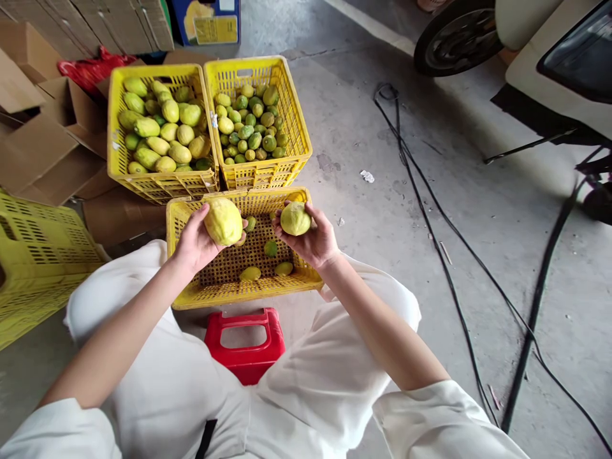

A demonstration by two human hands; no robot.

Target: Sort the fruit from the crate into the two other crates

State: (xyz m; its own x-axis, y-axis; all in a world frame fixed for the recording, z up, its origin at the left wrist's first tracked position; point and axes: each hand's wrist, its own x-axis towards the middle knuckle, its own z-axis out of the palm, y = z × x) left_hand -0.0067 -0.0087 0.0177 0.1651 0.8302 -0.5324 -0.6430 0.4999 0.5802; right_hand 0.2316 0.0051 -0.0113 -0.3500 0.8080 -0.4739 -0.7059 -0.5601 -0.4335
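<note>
My left hand (194, 239) is closed round a large, pale yellow lemon (223, 222). In my right hand (318, 239) sits a smaller, rounder yellow-green lemon (295, 218), with my fingers curled beneath it. Both hands are held above the near yellow crate (243, 296), apart from each other. On that crate's floor lie several loose fruits, among them a yellow lemon (250, 274), another yellow lemon (284, 268) and a green one (270, 248). My hands and the held lemons hide part of the crate's inside.
Beyond stand a yellow crate (115, 137) of large lemons and another (299, 131) of small, greener ones. Cardboard boxes (38, 153) and a yellow crate (43, 268) are at left. A red stool (243, 360) is between my legs. Black cables (444, 255) cross the floor near a vehicle (549, 64).
</note>
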